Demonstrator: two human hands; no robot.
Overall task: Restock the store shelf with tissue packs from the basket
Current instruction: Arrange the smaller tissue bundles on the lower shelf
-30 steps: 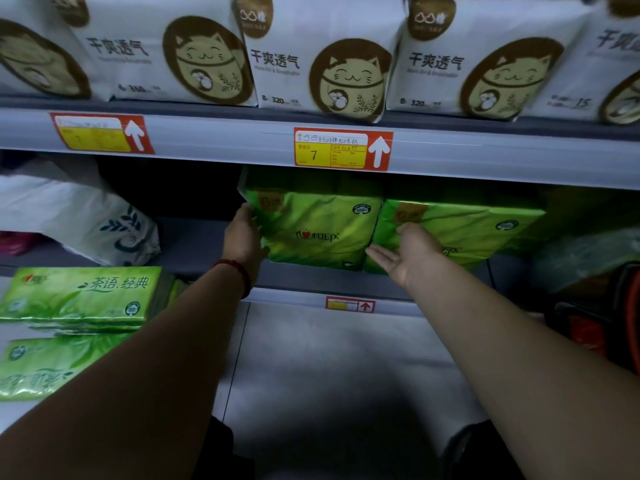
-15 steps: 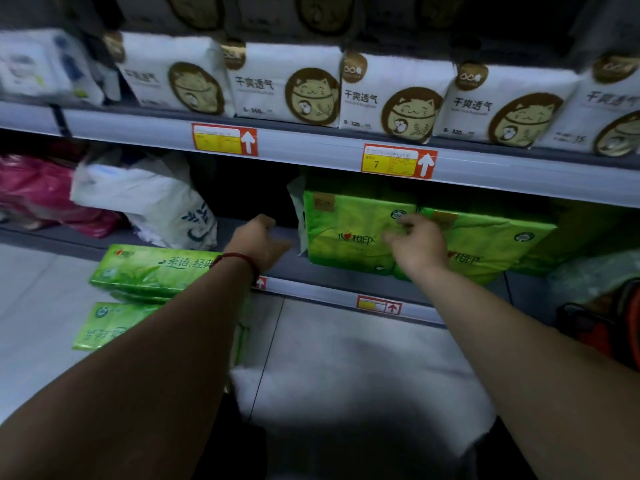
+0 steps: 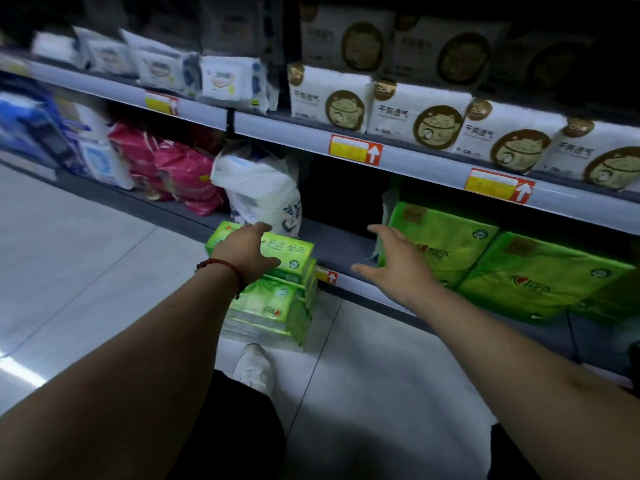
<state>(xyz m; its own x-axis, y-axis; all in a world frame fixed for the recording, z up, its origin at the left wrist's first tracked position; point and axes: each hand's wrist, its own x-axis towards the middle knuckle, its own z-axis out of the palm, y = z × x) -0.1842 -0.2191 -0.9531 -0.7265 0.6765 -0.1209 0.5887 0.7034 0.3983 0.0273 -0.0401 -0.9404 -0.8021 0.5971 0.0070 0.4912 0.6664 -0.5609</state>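
Now left hand [image 3: 247, 252] atop floor stack [image 3: 273, 299]; right hand [image 3: 398, 263] spread.

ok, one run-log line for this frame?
phase: reaching for next pack | left hand: open, over top pack of floor stack | right hand: open, empty, by shelf edge | shelved green packs: two visible

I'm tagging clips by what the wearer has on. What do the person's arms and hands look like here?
Both forearms are bare, with no sleeves in view and no gloves. The left hand has a thin red cord bracelet at the wrist, with a small knot or tail hanging from it. The right hand shows no bracelet, watch or ring.
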